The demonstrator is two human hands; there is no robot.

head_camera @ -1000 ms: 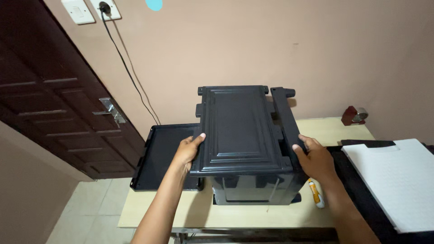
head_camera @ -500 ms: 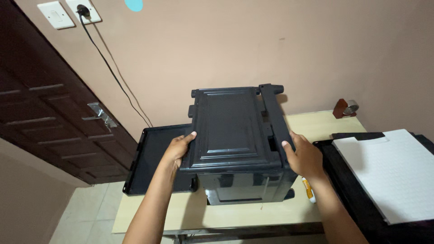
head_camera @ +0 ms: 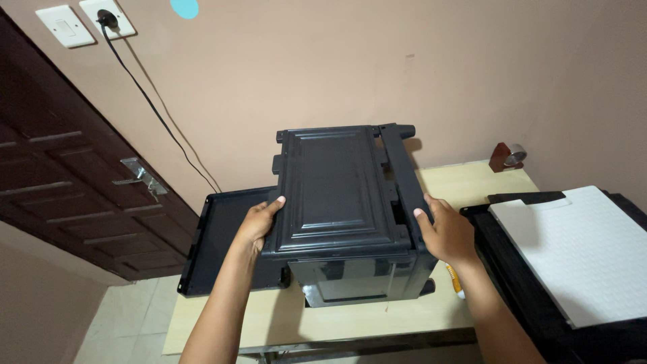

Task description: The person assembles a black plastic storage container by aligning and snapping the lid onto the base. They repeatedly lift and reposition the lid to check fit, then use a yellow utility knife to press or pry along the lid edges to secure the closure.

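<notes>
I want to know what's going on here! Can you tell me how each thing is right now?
Black box: lid shut, standing on the table.
Left hand: gripping the box's left side.
Right hand: gripping its right side.
Black tray: lying flat, overhanging the table edge.
Plug: in the wall socket.

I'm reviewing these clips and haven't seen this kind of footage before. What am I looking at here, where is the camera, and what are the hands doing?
There is no machine: a camera worn on a person's head looks down at their bare hands. The left hand and right hand grip opposite sides of a black box-shaped appliance, apparently a printer, over a pale wooden table. A flat black tray lies to its left. On the right, a white textured sheet rests on another black device. A tape roll sits by the wall, and a cable hangs from a socket.
</notes>
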